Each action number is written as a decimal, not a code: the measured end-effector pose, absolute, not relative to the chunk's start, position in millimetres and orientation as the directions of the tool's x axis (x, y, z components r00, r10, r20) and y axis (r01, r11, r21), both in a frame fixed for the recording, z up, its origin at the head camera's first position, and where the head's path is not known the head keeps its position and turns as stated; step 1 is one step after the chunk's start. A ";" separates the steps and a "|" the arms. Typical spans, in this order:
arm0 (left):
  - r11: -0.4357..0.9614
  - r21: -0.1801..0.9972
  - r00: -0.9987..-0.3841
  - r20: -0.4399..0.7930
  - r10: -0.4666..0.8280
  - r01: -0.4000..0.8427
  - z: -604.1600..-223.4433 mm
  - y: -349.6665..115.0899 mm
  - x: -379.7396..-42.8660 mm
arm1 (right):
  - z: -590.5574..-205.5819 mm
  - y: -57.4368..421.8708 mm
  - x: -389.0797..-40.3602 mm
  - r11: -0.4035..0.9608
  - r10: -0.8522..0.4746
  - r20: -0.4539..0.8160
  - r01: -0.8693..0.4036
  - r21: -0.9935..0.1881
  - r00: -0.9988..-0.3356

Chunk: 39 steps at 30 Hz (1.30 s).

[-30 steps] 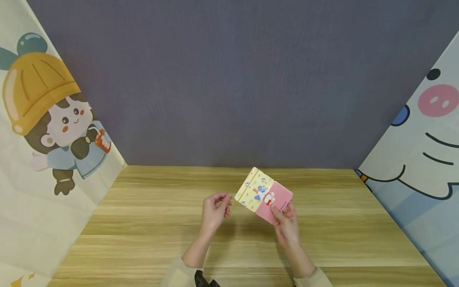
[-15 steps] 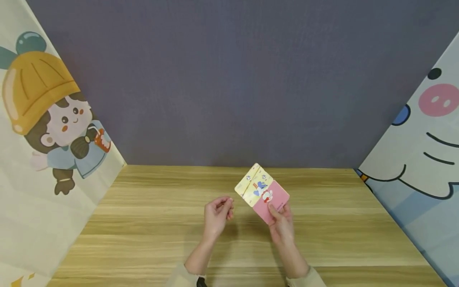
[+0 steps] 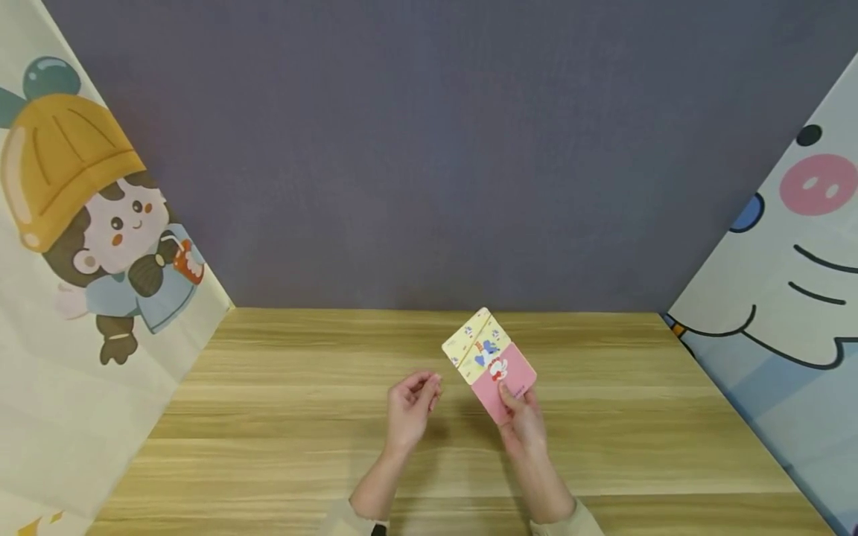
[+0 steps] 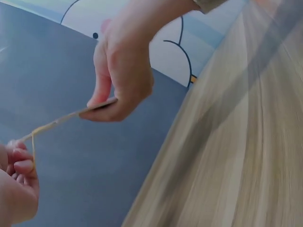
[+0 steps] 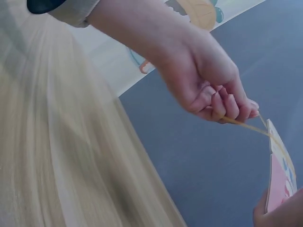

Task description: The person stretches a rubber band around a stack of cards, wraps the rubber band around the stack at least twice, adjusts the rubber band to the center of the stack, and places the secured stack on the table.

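My right hand [image 3: 524, 432] holds a small, thin pink-and-yellow card [image 3: 501, 381] with rounded corners, thumb on the pink half. The card is tilted above the table, its yellow half pointing up and left. A yellow rubber band [image 5: 246, 125] loops across the yellow half, making a slanting line there in the head view. On the left, my left hand [image 3: 410, 413] pinches the band with curled fingers and draws it away from the card's edge. In the left wrist view the card shows nearly edge-on, and the stretched band [image 4: 33, 146] runs to the left fingers.
Beneath both hands is a wood-grain table [image 3: 281, 417]. A dark grey panel [image 3: 429, 156] rises at its back edge. Cartoon-printed sheets flank it, a child in a yellow hat [image 3: 74, 164] on the left and a pink-snouted figure [image 3: 818, 186] on the right.
The card has turned a little more upright and shifted slightly left with my right hand. My left hand has moved slightly right and down. The band now crosses the yellow half farther in.
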<state>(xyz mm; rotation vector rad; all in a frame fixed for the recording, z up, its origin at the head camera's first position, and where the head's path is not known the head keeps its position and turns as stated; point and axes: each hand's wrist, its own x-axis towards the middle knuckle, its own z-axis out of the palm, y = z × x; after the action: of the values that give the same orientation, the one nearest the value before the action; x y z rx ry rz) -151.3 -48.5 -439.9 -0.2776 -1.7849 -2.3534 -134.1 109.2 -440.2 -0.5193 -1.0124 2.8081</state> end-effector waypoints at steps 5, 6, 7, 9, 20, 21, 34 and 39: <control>-0.249 0.927 -0.952 0.301 0.055 0.278 -441.4 -54.0 -149.0 | -437.2 112.0 -133.0 -0.791 0.211 -0.292 0.013 -0.612 -0.933; -0.241 0.926 -0.949 0.312 0.051 0.291 -441.5 -55.0 -148.7 | -436.7 112.5 -132.3 -0.792 0.210 -0.290 0.011 -0.610 -0.934; -0.232 0.922 -0.943 0.330 0.044 0.312 -442.1 -56.1 -148.6 | -436.0 112.6 -131.7 -0.793 0.210 -0.289 0.010 -0.610 -0.934; -0.207 0.912 -0.930 0.367 0.022 0.354 -443.5 -57.7 -148.9 | -435.1 112.5 -130.7 -0.795 0.211 -0.290 0.009 -0.607 -0.933; -0.356 0.806 -0.841 0.533 0.089 0.473 -468.5 -62.8 -162.4 | -433.3 111.2 -128.6 -0.800 0.224 -0.291 -0.006 -0.600 -0.930; -0.378 0.790 -0.823 0.556 0.113 0.482 -482.0 -63.2 -169.0 | -433.0 111.8 -128.4 -0.801 0.221 -0.291 -0.003 -0.598 -0.931; -0.375 0.797 -0.695 0.600 0.397 0.474 -456.5 -74.3 -157.9 | -425.7 114.8 -127.4 -0.824 0.205 -0.319 0.013 -0.567 -0.925; -0.329 0.871 -0.736 0.487 0.470 0.366 -446.3 -78.6 -155.4 | -424.9 116.0 -126.8 -0.832 0.202 -0.320 0.011 -0.554 -0.925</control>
<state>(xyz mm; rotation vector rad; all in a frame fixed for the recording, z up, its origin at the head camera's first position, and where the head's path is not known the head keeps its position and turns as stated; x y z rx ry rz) -155.4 -78.6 -446.3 -1.1623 -1.8585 -2.3490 -126.8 116.0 -424.9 -0.5666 -0.8681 2.8574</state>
